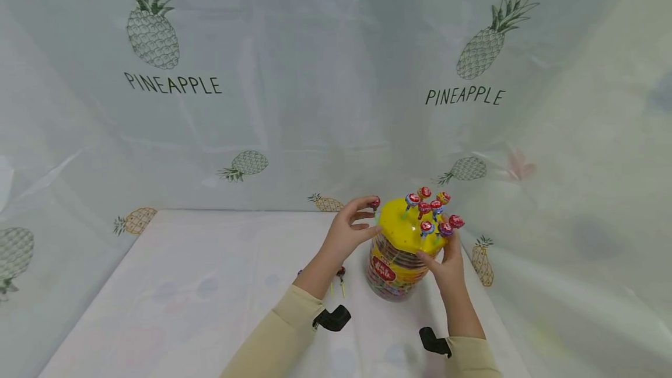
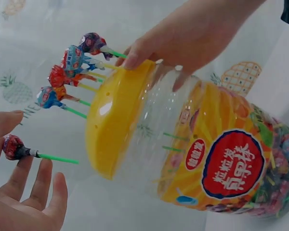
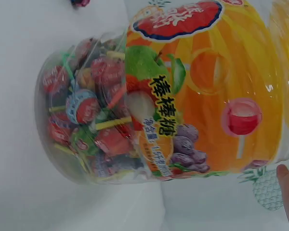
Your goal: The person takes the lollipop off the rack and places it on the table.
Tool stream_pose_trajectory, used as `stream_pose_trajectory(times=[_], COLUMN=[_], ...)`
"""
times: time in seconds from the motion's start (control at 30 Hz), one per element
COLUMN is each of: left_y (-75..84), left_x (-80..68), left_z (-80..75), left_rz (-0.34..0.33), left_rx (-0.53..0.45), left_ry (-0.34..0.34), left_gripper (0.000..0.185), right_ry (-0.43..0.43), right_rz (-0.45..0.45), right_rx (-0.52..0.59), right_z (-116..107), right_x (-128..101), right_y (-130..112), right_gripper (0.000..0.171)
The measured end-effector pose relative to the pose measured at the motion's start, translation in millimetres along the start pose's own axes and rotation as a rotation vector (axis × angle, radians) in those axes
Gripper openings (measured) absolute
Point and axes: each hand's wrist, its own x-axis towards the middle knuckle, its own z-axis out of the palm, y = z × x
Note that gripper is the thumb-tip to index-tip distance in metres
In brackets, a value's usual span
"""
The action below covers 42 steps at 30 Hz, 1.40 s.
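Note:
A clear plastic jar (image 1: 391, 284) of wrapped lollipops stands tilted on the table under a yellow lid (image 1: 394, 227). Several lollipops (image 2: 73, 58) stick up from holes in the lid, sticks down. My left hand (image 1: 346, 229) pinches a dark red lollipop (image 2: 14, 147) by its wrapped head, just left of the lid; its green stick points at the lid, with a gap between them in the left wrist view. On the jar's other side, my right hand (image 1: 450, 264) grips the lid's edge, thumb in front. Only a fingertip (image 3: 288, 190) of it appears in the right wrist view.
Loose lollipops (image 1: 342, 273) lie on the white table (image 1: 220, 284) beside my left forearm, which partly hides them. A pineapple-print curtain (image 1: 315, 74) hangs behind the table and along its sides. Each wrist wears a black camera mount (image 1: 336, 318).

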Motion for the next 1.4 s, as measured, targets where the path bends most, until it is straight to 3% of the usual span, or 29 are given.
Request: stream_pose_trajectory(times=[0.23, 0.37, 0.53, 0.77, 1.03, 1.2, 1.4], left_y=[-1.9, -6.8, -16.5, -25.7, -52.6, -71.0, -90.2], left_x=[-30.1, -46.5, -62.6, -82.4, -102.2, -110.0, -119.3], left_z=[-15.5, -27.7, -43.6, -56.1, -80.2, -97.7, -116.6], left_rz=[-0.042, -0.066, -0.105, -0.135, -0.214, -0.278, -0.292], left_rx=[-0.033, -0.015, 0.026, 0.050, 0.048, 0.105, 0.181], left_ry=[0.023, 0.040, 0.079, 0.069, 0.136, 0.199, 0.240], left_gripper=[0.061, 0.059, 0.058, 0.055, 0.052, 0.047, 0.045], right_ry=[-0.021, -0.056, -0.066, 0.029, 0.090, 0.112, 0.110], right_rz=[-0.090, -0.031, 0.066, 0.053, 0.097, 0.136, 0.135], right_rx=[0.117, 0.072, 0.042, 0.105, 0.114, 0.109, 0.136], right_z=[-5, -4, 0, 1, 10, 10, 12], right_x=[8, 11, 11, 10, 12, 13, 13], right_y=[-12, -16, -13, -4, -4, -6, -5], right_gripper=[0.072, 0.061, 0.067, 0.066, 0.063, 0.064, 0.065])
